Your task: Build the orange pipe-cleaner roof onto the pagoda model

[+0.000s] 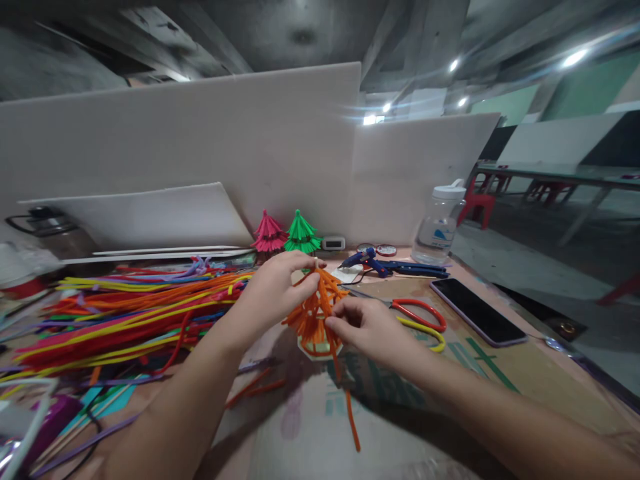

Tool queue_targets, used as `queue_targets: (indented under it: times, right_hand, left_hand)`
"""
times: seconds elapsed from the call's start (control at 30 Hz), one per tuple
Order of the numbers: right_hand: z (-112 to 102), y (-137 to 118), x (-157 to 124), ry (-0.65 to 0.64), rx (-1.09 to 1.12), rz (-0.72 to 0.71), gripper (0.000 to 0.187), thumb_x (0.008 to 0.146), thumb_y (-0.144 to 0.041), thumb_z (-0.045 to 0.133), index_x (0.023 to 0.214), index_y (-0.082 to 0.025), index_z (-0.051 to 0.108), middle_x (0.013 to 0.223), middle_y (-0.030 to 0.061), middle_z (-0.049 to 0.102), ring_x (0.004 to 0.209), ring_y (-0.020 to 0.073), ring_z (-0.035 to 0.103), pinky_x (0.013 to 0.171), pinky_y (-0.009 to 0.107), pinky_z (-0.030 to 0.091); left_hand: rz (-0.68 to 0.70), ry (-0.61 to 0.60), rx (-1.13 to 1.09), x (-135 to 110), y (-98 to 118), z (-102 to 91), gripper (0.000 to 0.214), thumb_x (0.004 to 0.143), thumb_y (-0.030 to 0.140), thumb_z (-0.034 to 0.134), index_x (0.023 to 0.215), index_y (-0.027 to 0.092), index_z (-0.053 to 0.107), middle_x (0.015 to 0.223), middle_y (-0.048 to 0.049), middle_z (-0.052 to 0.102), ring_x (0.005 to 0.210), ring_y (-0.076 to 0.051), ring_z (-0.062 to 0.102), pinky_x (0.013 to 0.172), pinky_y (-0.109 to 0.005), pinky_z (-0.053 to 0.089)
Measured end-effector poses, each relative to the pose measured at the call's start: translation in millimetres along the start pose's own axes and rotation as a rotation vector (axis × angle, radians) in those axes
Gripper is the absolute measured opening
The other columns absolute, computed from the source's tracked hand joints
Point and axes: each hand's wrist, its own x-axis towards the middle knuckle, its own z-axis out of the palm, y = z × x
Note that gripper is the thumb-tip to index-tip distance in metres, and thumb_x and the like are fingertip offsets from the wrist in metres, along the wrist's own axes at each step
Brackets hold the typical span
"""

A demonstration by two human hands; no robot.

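Observation:
An orange pipe-cleaner tree [311, 323] with layered fringes stands on a pale base [316, 352] in the middle of the work surface. My left hand [280, 287] pinches the tree near its tip, thumb and fingers closed round it. On the tree's right side, my right hand [367, 327] is closed in a pinch on an orange pipe cleaner [335, 360] that hangs down in front of the fringe. A loose orange pipe cleaner piece [353, 423] lies nearer me. Behind stand a pink tree [270, 232] and a green tree [301, 233] of like make.
Many coloured pipe cleaners [135, 313] cover the left side. To the right lie scissors [419, 312], a blue glue gun [367, 261], pliers-like blue handles [417, 269] and a phone [477, 312]. A water bottle [439, 227] stands behind. White boards [280, 140] wall off the back.

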Motion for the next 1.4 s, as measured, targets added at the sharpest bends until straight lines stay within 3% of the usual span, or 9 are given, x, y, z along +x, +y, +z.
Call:
queue_targets:
  times: [0.2,0.47,0.63,0.73,0.87,1.0,1.1,1.27,1.4]
  right_hand:
    - [-3.2,-2.0,0.0,0.007,-0.055,0.006,0.014,0.085,-0.027,0.058,0.075,-0.019,0.064,0.067,-0.0019,0.062,0.059,0.0112,0.051,0.054,0.023,0.037]
    - [-27.1,-11.6,3.6,-0.155,-0.08,0.095,0.016,0.086,-0.032,0.061,0.082,-0.018,0.068,0.064,-0.0012,0.062,0.058,0.0134,0.056,0.054,0.025,0.037]
    - [-18.4,-15.2,1.5,-0.113,-0.092,0.094,0.013,0.084,-0.03,0.063,0.083,-0.018,0.068,0.06,-0.0024,0.06,0.056,0.0131,0.054,0.053,0.024,0.037]
    - [-28.7,-15.0,1.1,-0.164,-0.11,0.062,0.016,0.087,-0.03,0.06,0.078,-0.018,0.065,0.063,-0.0019,0.06,0.058,0.0131,0.055,0.056,0.024,0.039]
    - [-69.0,7.5,12.5,-0.036,-0.395,0.01,0.029,0.092,-0.041,0.053,0.08,-0.018,0.065,0.073,0.0019,0.065,0.066,0.0156,0.058,0.06,0.026,0.04]
    - [-103.7,52.8,30.7,0.092,-0.72,0.126,0.026,0.091,-0.033,0.053,0.104,-0.014,0.066,0.092,0.0099,0.07,0.08,0.0212,0.063,0.068,0.029,0.042]
    - [-110.9,77.5,28.6,0.022,-0.763,0.157,0.034,0.088,-0.031,0.058,0.114,-0.011,0.065,0.107,0.0156,0.069,0.089,0.0247,0.065,0.074,0.031,0.045]
    - [-111.3,86.7,-0.7,-0.199,-0.81,0.099,0.049,0.079,-0.039,0.07,0.125,-0.023,0.065,0.115,0.0115,0.067,0.095,0.0261,0.063,0.081,0.032,0.046]
    - [-112.9,94.6,-7.4,-0.29,-0.92,0.128,0.045,0.085,-0.03,0.06,0.129,-0.025,0.063,0.106,0.0117,0.068,0.09,0.0252,0.064,0.077,0.031,0.046]
  left_hand:
    - [-0.046,0.021,-0.073,0.7,-1.8,2.3,0.024,0.088,0.026,0.055,0.098,0.017,0.075,0.107,-0.0063,0.074,0.101,-0.02,0.067,0.091,-0.03,0.049]
    - [-0.169,-0.025,-0.185,3.3,-8.9,0.0,0.032,0.088,0.043,0.06,0.101,0.017,0.074,0.106,-0.0073,0.076,0.098,-0.024,0.069,0.093,-0.035,0.051]
    - [-0.169,0.0,-0.182,3.0,-6.9,1.3,0.029,0.088,0.043,0.06,0.096,0.017,0.073,0.101,-0.007,0.076,0.092,-0.023,0.069,0.093,-0.037,0.051]
    - [-0.16,0.004,-0.207,2.8,-8.6,2.0,0.029,0.088,0.043,0.06,0.095,0.017,0.073,0.097,-0.0067,0.076,0.091,-0.023,0.069,0.092,-0.036,0.051]
    - [-0.151,0.004,-0.283,3.4,-16.3,5.6,0.032,0.089,0.045,0.061,0.098,0.017,0.073,0.098,-0.0065,0.076,0.093,-0.022,0.069,0.091,-0.034,0.051]
    - [-0.14,0.005,-0.328,4.5,-21.8,7.5,0.031,0.089,0.044,0.062,0.099,0.018,0.074,0.099,-0.0057,0.076,0.095,-0.021,0.069,0.091,-0.032,0.05]
    - [-0.122,0.015,-0.316,4.9,-22.1,4.9,0.03,0.09,0.043,0.061,0.097,0.017,0.073,0.099,-0.0063,0.075,0.093,-0.02,0.068,0.091,-0.031,0.049]
    - [-0.154,0.033,-0.338,5.0,-21.4,-0.7,0.03,0.09,0.041,0.058,0.093,0.015,0.072,0.094,-0.0068,0.075,0.088,-0.02,0.067,0.079,-0.029,0.05]
    - [-0.16,0.003,-0.366,5.4,-20.8,-1.7,0.03,0.089,0.041,0.058,0.092,0.015,0.073,0.091,-0.0062,0.074,0.085,-0.02,0.067,0.075,-0.028,0.05]
